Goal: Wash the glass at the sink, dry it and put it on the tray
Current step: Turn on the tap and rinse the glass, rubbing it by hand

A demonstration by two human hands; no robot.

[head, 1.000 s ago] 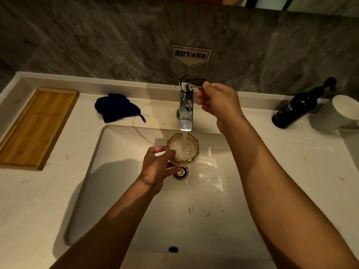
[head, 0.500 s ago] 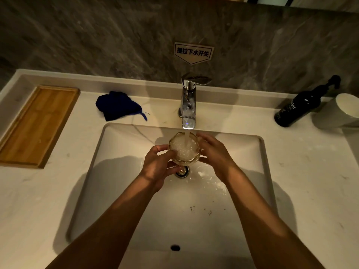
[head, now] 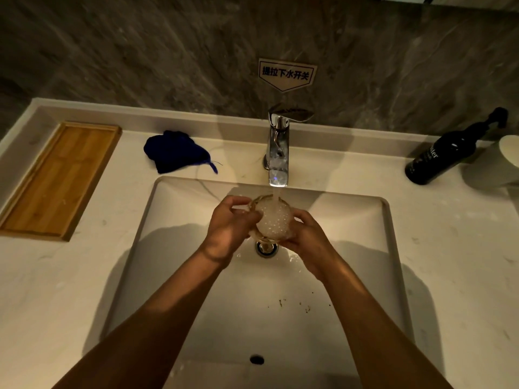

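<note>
Head view, stage: washing is under way; drying and placing on the tray are not yet done, as I judge it.
Glass (head: 271, 219): held over the middle of the sink (head: 179, 209), straight under the spout, full of white frothing water that spills over the rim. It looks faceted and clear, with a rounded bowl.
Left hand (head: 229, 228): closed around the glass's left side, fingers curled over the wall and rim.
Right hand (head: 304, 238): cupped against the glass's right and lower side, fingers wrapped under it; both hands grip the glass together.
Tap (head: 278, 153): chrome, squared spout, flat lever on top; a steady stream runs into the glass.
Sink: white, rectangular, smooth glazed basin with a metal drain below the hands and some dark specks on its floor.
Cloth (head: 175, 151): dark blue, soft, crumpled, lying dry on the counter behind the sink's left corner; likely the drying step's tool.
Tray (head: 56, 178): bamboo-coloured wood, long rectangle with a raised lip, far left on the counter, with no glass on it yet.
Counter (head: 449, 248): pale stone, faintly veined.
Bottle (head: 446, 153): dark, glossy, with a pump top, at right rear beside a white cup (head: 508, 158).
</note>
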